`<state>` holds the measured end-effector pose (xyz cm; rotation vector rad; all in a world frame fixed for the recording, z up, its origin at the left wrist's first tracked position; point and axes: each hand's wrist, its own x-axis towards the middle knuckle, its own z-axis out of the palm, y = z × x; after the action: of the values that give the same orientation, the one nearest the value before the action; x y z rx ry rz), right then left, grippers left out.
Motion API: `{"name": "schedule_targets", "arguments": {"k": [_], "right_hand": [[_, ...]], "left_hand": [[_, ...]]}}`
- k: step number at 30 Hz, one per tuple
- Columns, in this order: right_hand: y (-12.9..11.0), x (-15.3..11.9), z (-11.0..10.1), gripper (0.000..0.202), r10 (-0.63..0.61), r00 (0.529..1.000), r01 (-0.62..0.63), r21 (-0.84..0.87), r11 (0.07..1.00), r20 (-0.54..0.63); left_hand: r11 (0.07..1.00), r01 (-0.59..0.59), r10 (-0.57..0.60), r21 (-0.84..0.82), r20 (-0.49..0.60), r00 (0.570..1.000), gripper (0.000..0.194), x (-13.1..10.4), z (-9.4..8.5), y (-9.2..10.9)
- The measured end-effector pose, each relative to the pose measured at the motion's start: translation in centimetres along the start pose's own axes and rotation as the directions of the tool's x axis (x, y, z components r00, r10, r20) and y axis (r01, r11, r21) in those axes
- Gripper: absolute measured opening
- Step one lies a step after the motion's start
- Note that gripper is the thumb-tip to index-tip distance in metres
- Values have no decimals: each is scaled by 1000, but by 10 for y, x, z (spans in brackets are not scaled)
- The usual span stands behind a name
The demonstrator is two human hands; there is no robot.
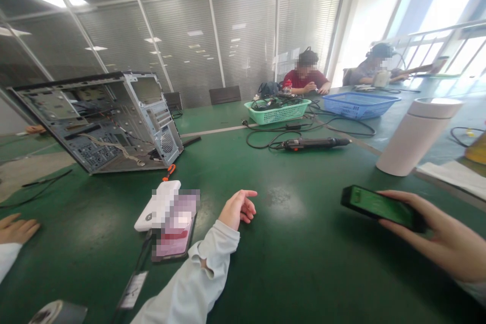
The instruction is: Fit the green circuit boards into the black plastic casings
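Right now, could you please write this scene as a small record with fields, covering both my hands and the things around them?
Left hand: partly curled, nothing visibly held
Right hand: holding a dark device
Beside left forearm: phone, white power bank
Beyond the hands: black handheld tool, open computer case
Baskets: green basket with cables; blue basket
Beyond right hand: pale tumbler
Left edge: another person's hand
Surface: green table
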<state>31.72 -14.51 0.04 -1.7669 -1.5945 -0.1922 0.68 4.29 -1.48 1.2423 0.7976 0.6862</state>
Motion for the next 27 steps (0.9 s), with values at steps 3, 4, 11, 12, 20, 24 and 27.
{"name": "schedule_targets", "arguments": {"k": [3,4,11,12,20,24,27], "right_hand": [[-50,18,28,34,-264,950,244,132,961,166],[-69,23,36,31,-334,920,303,167,938,207],[-150,47,72,33,-537,821,493,233,838,194],[-151,48,77,34,-533,826,486,246,838,183],[-127,44,101,32,-378,924,338,337,879,59],[-121,45,100,37,-299,954,278,386,880,-5],[-122,46,96,34,-327,945,308,386,869,-16]], "left_hand": [[1000,-6,5,-25,-28,1000,45,0,0,1],[999,-11,8,-45,-51,999,45,0,0,1],[979,-43,12,-197,-155,988,49,0,1,0],[976,-46,11,-211,-166,986,50,0,1,0],[997,-6,-5,-75,-142,990,46,-3,6,5],[1000,-9,6,-18,-156,988,47,-4,7,4],[997,-71,73,21,-127,989,47,-7,7,3]]}}
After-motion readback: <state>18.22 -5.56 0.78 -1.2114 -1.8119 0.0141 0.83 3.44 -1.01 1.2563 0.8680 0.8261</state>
